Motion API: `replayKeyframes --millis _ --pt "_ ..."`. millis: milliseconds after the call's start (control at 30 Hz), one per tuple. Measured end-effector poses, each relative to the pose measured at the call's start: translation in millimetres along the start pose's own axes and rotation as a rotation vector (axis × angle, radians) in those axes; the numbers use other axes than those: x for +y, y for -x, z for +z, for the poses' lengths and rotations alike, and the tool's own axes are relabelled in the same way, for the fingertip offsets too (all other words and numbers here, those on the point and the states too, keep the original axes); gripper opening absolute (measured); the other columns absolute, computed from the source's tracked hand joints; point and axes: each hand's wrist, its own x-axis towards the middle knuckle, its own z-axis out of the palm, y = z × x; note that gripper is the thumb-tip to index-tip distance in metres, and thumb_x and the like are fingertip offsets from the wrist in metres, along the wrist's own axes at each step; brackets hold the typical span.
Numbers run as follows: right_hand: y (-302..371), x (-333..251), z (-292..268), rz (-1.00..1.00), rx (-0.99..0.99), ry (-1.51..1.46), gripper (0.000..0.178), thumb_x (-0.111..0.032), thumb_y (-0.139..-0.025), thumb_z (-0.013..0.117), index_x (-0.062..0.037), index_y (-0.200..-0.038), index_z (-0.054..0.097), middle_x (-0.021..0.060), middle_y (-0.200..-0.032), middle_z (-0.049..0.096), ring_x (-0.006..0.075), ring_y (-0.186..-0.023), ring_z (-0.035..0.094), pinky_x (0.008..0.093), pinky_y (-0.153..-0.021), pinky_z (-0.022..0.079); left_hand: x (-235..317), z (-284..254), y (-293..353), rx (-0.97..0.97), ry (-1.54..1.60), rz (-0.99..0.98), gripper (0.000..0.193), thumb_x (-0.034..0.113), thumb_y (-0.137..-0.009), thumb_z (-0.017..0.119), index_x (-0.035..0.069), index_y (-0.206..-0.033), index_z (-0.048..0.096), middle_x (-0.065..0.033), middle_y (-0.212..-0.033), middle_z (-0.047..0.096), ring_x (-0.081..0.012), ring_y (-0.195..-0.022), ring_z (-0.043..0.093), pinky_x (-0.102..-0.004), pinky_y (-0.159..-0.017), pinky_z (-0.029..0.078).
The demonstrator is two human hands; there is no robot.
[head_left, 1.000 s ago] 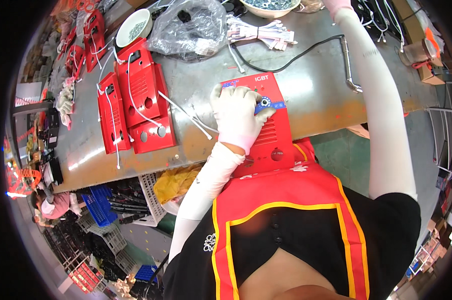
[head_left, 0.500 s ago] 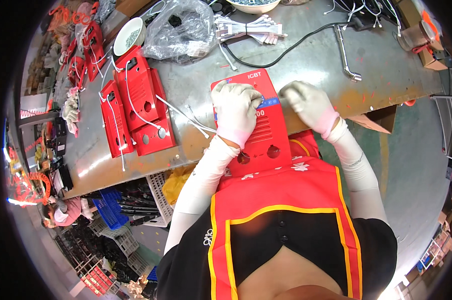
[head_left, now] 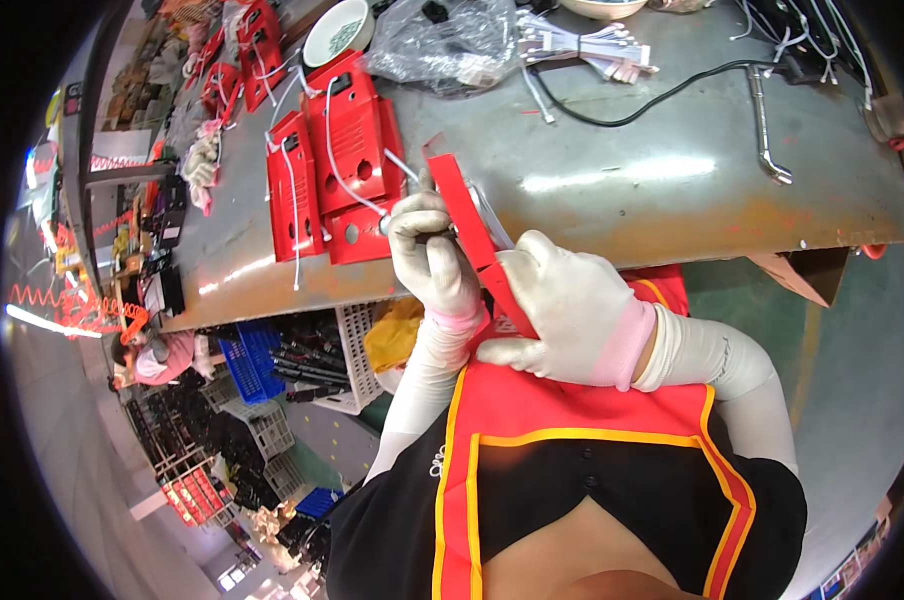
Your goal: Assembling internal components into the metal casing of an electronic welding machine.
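A red sheet-metal panel [head_left: 460, 205] stands tilted on edge in front of my red apron, its narrow side turned up. My gloved right hand [head_left: 577, 310] grips its lower end, fingers over the edge and thumb stretched below. On the other side, my gloved left hand [head_left: 434, 250] has its fingers curled against the panel; whether a small part is pinched there is hidden. White cable shows behind the panel's right side. To the left, several more red panels [head_left: 350, 125] with white cables lie on the metal table [head_left: 662, 215].
At the back are a white bowl [head_left: 338, 32] of small parts, a clear plastic bag [head_left: 440, 48] and a bundle of white cables [head_left: 584, 46]. A metal wrench [head_left: 763, 130] lies at right, near a black cable [head_left: 627, 121]. Below the table's left edge sits a blue crate [head_left: 249, 362]; another person [head_left: 162, 358] is beyond.
The panel has turned from lying face up to standing on edge. My right hand has come down onto its lower end, and my left hand has shifted to its other side. The view has swung.
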Motion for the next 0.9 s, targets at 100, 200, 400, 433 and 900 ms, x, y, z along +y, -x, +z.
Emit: replayKeyframes --millis 100,200,400,433,900 --pt "-8.9 -0.8 9.2 -0.119 -0.027 -0.098 0.073 -0.043 -0.076 0.072 0.0038 -0.125 0.043 0.0202 -0.093 0.051 0.0374 -0.077 0.060 0.0421 -0.067 0.050 -1.1 -18.2 0.9 0.056 -0.063 -0.092 0.001 0.000 -0.089 0.054 0.001 -0.088 0.055 -0.0066 -0.093 0.057 -0.0154 -0.090 0.054 -0.0355 -0.093 0.047" --pt "-15.4 8.0 25.8 -0.159 -0.145 -0.187 0.077 -0.039 -0.082 0.066 0.0010 -0.138 0.033 0.0202 -0.094 0.051 0.0375 -0.078 0.059 0.0425 -0.069 0.050 -24.3 -45.9 6.0 0.164 0.362 -0.515 0.013 0.000 -0.089 0.058 0.002 -0.102 0.059 -0.0058 -0.103 0.061 -0.0156 -0.091 0.061 -0.0315 -0.084 0.053" --pt "-35.2 42.0 33.3 0.117 0.155 -0.563 0.024 -0.014 -0.094 0.045 -0.0020 -0.101 0.065 0.0155 -0.092 0.067 0.0283 -0.084 0.064 0.0359 -0.076 0.051 -19.6 -40.0 2.9 0.189 0.474 -0.552 0.011 0.004 -0.092 0.058 0.002 -0.102 0.061 -0.0067 -0.104 0.065 -0.0143 -0.086 0.063 -0.0288 -0.079 0.053" --pt "-38.4 50.0 37.1 0.115 0.200 -0.515 0.025 -0.017 -0.097 0.046 -0.0017 -0.105 0.064 0.0137 -0.092 0.066 0.0229 -0.086 0.065 0.0309 -0.079 0.049 -19.6 -35.1 3.2 0.151 0.245 -0.410 0.007 0.005 -0.093 0.058 0.002 -0.097 0.062 -0.0045 -0.098 0.065 -0.0122 -0.083 0.061 -0.0263 -0.076 0.052" --pt "-24.2 114.2 -4.9 0.205 0.011 -1.145 0.030 -0.012 -0.090 0.064 0.0023 -0.116 0.059 0.0071 -0.105 0.067 0.0107 -0.091 0.064 0.0266 -0.081 0.053 -19.9 29.8 -21.1 -0.423 -0.390 0.420 0.016 0.008 -0.071 0.073 0.011 -0.085 0.068 -0.0016 -0.083 0.064 -0.0233 -0.085 0.058 -0.0422 -0.091 0.038"
